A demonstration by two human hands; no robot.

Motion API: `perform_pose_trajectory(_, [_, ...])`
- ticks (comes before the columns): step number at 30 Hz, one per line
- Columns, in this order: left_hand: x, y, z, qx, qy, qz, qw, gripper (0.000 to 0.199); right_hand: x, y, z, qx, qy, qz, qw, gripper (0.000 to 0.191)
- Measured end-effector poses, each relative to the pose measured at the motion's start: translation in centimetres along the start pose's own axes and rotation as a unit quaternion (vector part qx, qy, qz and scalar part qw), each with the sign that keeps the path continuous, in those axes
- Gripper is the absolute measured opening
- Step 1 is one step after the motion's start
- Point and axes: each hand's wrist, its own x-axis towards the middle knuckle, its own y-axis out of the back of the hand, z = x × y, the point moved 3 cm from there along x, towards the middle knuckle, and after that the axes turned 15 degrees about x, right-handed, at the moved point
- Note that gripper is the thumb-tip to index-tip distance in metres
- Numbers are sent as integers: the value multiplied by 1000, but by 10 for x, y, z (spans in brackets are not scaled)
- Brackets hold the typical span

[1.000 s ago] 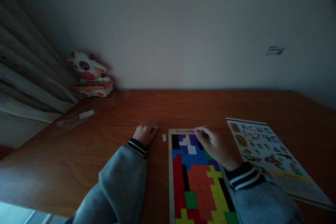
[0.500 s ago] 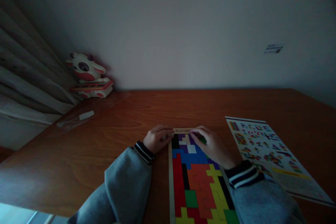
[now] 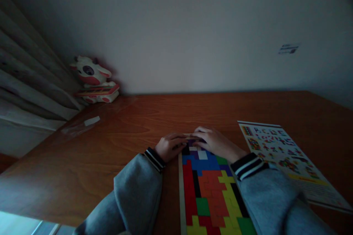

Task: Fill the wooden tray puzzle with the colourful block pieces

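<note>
A puzzle board [image 3: 181,191] with a pale frame lies on the table, filled with red, blue, orange, yellow, green, black and purple blocks. Pale cells show near its far end. My left hand [image 3: 170,147] rests at the far left corner, fingers bent over the frame. Fingers of my right hand [image 3: 215,142] reach across the far edge from the right, close to the left fingertips. Both hands have their fingers curled at the board's top; whether a small piece is between them is hidden.
A printed sheet [image 3: 286,154] of coloured patterns lies right of the board. On the wooden table [image 3: 124,128], a cow-shaped toy keyboard [image 3: 96,80] stands at the back left, near clear plastic wrapping [image 3: 75,128] and a curtain [image 3: 30,73]. A wall rises behind.
My right hand has moved left across the board's far end, closer to my left hand, uncovering a green block on the right side. My left hand has shifted slightly right.
</note>
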Motion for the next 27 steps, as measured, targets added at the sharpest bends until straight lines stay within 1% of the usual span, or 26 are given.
perform_pose_trajectory(5, [1,-1,0,-3,0,-1,1000,18,1,0,6,18,1,1,1000,20])
perform_pose_trajectory(11, [0,0,0,-4,2,2,1000,17,-2,-1,0,-33,44,21,998,22])
perform_pose_trajectory(15, [0,0,1,-7,-3,10,1000,17,0,-2,-4,-50,46,46,997,23])
perform_pose_trajectory(17, [1,0,2,0,-7,17,1000,17,-3,0,-5,-32,36,68,996,22])
perform_pose_trajectory(19, [2,1,4,3,-16,21,1000,17,-9,6,-5,8,18,104,994,20])
perform_pose_trajectory(22, [5,1,8,-8,-26,27,999,17,-22,13,-5,82,-29,154,984,16])
perform_pose_trajectory(24, [7,1,12,-30,-1,36,999,17,-29,15,-7,130,-66,175,974,17])
perform_pose_trajectory(26, [10,-1,16,-82,58,45,994,17,-32,14,-10,175,-93,187,962,19])
perform_pose_trajectory(27, [12,-3,17,-124,98,49,986,19,-32,13,-12,196,-99,188,957,21])
